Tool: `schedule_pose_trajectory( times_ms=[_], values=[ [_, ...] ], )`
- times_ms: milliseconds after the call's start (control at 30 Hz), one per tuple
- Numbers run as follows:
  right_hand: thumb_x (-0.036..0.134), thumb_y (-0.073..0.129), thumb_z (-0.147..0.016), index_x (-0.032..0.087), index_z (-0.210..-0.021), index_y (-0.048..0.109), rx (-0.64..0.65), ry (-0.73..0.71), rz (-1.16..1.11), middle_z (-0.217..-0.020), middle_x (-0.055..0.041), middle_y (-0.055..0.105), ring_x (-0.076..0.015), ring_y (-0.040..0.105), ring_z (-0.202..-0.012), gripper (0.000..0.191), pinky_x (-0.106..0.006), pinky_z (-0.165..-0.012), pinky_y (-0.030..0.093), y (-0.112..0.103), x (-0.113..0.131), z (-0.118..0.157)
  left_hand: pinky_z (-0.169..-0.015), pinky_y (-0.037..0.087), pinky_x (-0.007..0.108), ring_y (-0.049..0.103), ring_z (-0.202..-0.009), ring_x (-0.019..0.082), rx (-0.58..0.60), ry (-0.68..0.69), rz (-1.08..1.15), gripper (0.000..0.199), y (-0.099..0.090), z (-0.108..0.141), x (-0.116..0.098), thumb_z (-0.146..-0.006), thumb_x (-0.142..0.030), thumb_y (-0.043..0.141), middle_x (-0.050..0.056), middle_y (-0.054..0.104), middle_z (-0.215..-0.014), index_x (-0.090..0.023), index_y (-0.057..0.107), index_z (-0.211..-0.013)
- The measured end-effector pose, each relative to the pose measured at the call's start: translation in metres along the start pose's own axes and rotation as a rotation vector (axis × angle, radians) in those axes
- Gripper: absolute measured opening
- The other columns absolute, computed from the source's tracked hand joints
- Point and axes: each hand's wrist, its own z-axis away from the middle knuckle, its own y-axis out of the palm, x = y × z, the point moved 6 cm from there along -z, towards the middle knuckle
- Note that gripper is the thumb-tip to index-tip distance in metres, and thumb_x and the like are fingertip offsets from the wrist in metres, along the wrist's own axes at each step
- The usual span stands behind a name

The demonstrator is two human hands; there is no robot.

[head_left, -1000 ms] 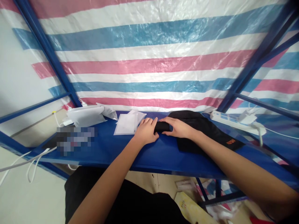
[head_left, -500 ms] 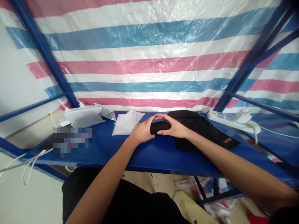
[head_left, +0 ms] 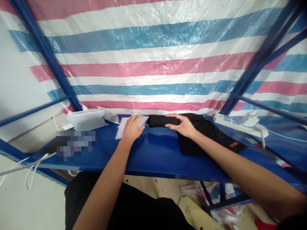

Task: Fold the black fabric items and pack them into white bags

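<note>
A rolled-up piece of black cloth (head_left: 159, 120) lies level above the blue tabletop, its left end loose and slightly flared. My right hand (head_left: 183, 126) grips its right end, thumb on the near side and fingers over the far side. To the left, my left hand (head_left: 133, 128) is over the flat white sheets (head_left: 122, 127), fingers bent and the thumb apart from them. Part of a white sheet shows between thumb and index finger; its contact with the fingertips is unclear. Beneath my right forearm lies a flat black cloth item (head_left: 208, 135) with orange lettering.
The blue tabletop (head_left: 153, 159) runs between blue metal posts, with a striped plastic sheet (head_left: 153, 67) behind. A white power strip (head_left: 240, 124) lies at right. White plastic packaging (head_left: 86, 118) and cables are at left. A yellow package (head_left: 196, 212) is below the table.
My left hand has let go of the black roll and moved left onto the white sheets. My right hand keeps the roll, shifted slightly right and away from me.
</note>
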Motion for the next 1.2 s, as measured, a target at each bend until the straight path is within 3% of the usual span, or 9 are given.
schedule_pose_trajectory(
  times_ms=[67,167,333,467,700,967,1033,1200],
  values=[
    [0.053,0.096,-0.077,0.026,-0.129,0.078,-0.048,0.120,-0.071,-0.105,-0.0062,0.083,-0.0297,0.081,-0.094,0.062,-0.052,-0.100,0.066,-0.002,-0.013,0.001,-0.121,0.045,0.053,0.060,-0.139,0.037,0.011,-0.131,-0.095,0.033,-0.001,0.002,0.018,-0.103,-0.037,0.063,0.014,0.067,-0.148,-0.024,0.072,-0.132],
    [0.052,0.097,-0.076,0.028,-0.133,0.076,-0.079,0.221,-0.184,-0.095,-0.0031,0.081,-0.0254,0.079,-0.079,0.066,-0.049,-0.088,0.070,0.000,-0.028,0.003,-0.112,0.050,0.053,0.064,-0.132,0.040,0.123,-0.312,-0.181,0.041,0.006,0.006,0.036,-0.101,-0.040,0.064,0.019,0.071,-0.138,-0.019,0.069,-0.135],
    [0.045,0.101,-0.071,0.027,-0.134,0.076,-0.105,0.308,-0.392,-0.100,-0.0030,0.080,-0.0223,0.078,-0.082,0.070,-0.044,-0.085,0.071,0.009,-0.039,0.003,-0.097,0.054,0.044,0.073,-0.116,0.036,0.155,-0.392,-0.078,0.051,0.011,0.006,0.041,-0.092,-0.021,0.069,0.012,0.080,-0.109,-0.021,0.059,-0.142],
    [0.040,0.104,-0.069,0.026,-0.130,0.078,-0.104,0.362,-0.507,-0.104,-0.0041,0.080,-0.0221,0.078,-0.087,0.067,-0.040,-0.082,0.072,0.013,-0.037,0.004,-0.095,0.054,0.044,0.075,-0.108,0.034,0.140,-0.406,-0.084,0.045,0.007,0.008,0.039,-0.095,-0.016,0.065,0.012,0.079,-0.107,-0.023,0.057,-0.138],
    [0.032,0.106,-0.066,0.025,-0.123,0.080,-0.112,0.461,-0.614,-0.108,-0.0051,0.081,-0.0186,0.078,-0.086,0.063,-0.029,-0.069,0.068,0.018,-0.035,0.007,-0.103,0.054,0.047,0.065,-0.128,0.038,0.171,-0.366,-0.194,0.033,0.008,0.010,0.039,-0.100,-0.031,0.064,0.020,0.068,-0.133,-0.020,0.062,-0.131],
    [0.027,0.105,-0.068,0.024,-0.127,0.080,-0.075,0.501,-0.650,-0.105,-0.0065,0.082,-0.0176,0.078,-0.084,0.064,-0.026,-0.067,0.067,0.023,-0.041,0.009,-0.101,0.056,0.042,0.072,-0.115,0.033,0.128,-0.385,-0.160,0.042,0.005,0.010,0.048,-0.101,-0.014,0.057,0.015,0.075,-0.119,-0.019,0.063,-0.142],
    [0.026,0.105,-0.068,0.024,-0.124,0.081,-0.077,0.501,-0.667,-0.106,-0.0065,0.082,-0.0179,0.078,-0.085,0.060,-0.026,-0.068,0.067,0.022,-0.042,0.009,-0.101,0.057,0.042,0.074,-0.110,0.031,0.063,-0.317,-0.134,0.042,0.000,0.008,0.043,-0.101,-0.011,0.054,0.014,0.074,-0.121,-0.021,0.067,-0.140],
    [0.021,0.104,-0.068,0.025,-0.119,0.081,-0.074,0.527,-0.788,-0.106,-0.0054,0.082,-0.0164,0.077,-0.083,0.055,-0.024,-0.066,0.065,0.022,-0.036,0.007,-0.109,0.057,0.043,0.075,-0.114,0.029,-0.086,-0.105,-0.030,0.036,-0.011,0.000,0.029,-0.097,-0.003,0.051,0.011,0.074,-0.131,-0.021,0.080,-0.108]
  ],
)
